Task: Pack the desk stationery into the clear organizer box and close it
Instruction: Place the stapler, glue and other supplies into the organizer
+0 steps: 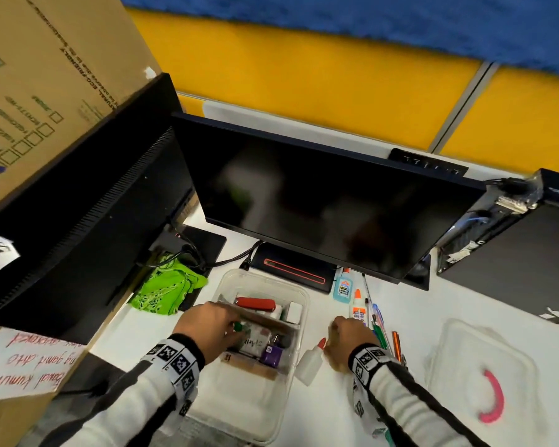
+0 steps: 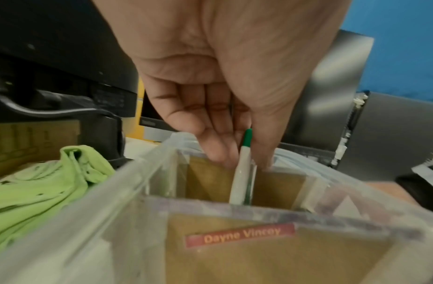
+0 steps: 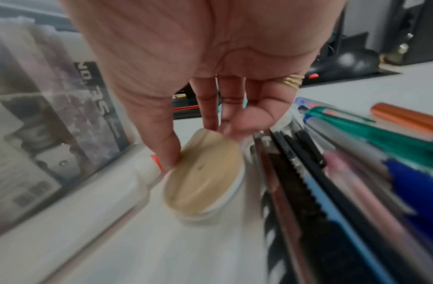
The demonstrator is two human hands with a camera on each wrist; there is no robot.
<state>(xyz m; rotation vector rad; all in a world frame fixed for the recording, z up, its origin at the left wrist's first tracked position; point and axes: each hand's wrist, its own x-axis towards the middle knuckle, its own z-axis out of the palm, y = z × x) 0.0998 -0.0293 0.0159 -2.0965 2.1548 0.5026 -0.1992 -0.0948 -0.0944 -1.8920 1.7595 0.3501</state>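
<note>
I am about halfway. My left hand [image 2: 210, 80] pinches a green pen [image 2: 242, 169] and lowers it into the box [image 1: 299, 300], which already holds some items. My right hand [image 3: 210, 67] pinches a round tape roll [image 3: 203, 173] on the desk [image 1: 352, 408], just beside the box. Beyond this hand, glue bottles [image 1: 342, 287] and pens [image 1: 380, 330] wait. The lid [image 1: 484, 372] lies well to its right, not yet on.

Left hand [image 1: 207, 325] reaching down, fingers [image 2: 211, 142] extended pinching a green-capped pen [image 2: 243, 169], right hand [image 1: 350, 338] lowered, thumb and fingertips [image 3: 247, 123] pinching a round tan-faced disc [image 3: 203, 173]
</note>
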